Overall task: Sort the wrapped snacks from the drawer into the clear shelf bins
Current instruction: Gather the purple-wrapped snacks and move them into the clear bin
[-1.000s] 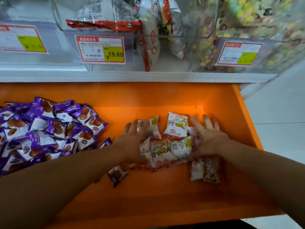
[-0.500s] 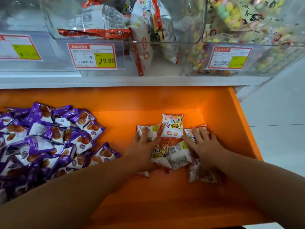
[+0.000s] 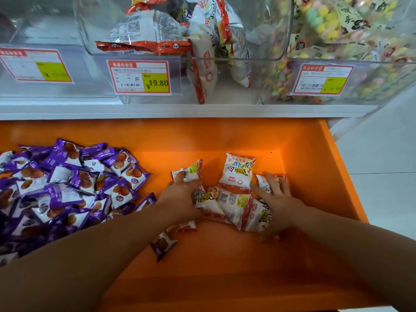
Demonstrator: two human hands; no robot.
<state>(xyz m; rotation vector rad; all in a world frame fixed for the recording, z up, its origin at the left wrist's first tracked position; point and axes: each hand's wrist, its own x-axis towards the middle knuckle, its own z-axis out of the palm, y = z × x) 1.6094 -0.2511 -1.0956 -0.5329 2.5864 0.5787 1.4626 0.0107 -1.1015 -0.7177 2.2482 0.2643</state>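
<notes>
drawer (image 3: 225,136) orange | purple packs (image 3: 67,188) white panels, brown grid-marked biscuit print | white packs (image 3: 238,174) red trim, yellow patch, black lettering | tags (image 3: 140,77) white, red border, yellow price box | sweets (image 3: 326,23) pastel yellow, green, pink | shelf (image 3: 180,110) white

White-and-red snack packets (image 3: 237,174) in a loose cluster in the orange drawer (image 3: 225,266); purple packets (image 3: 67,183) at left.

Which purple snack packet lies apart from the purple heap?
The purple-and-white plastic packet alone on the orange drawer floor, beside the left hand's wrist; the rest are heaped at left.
</notes>
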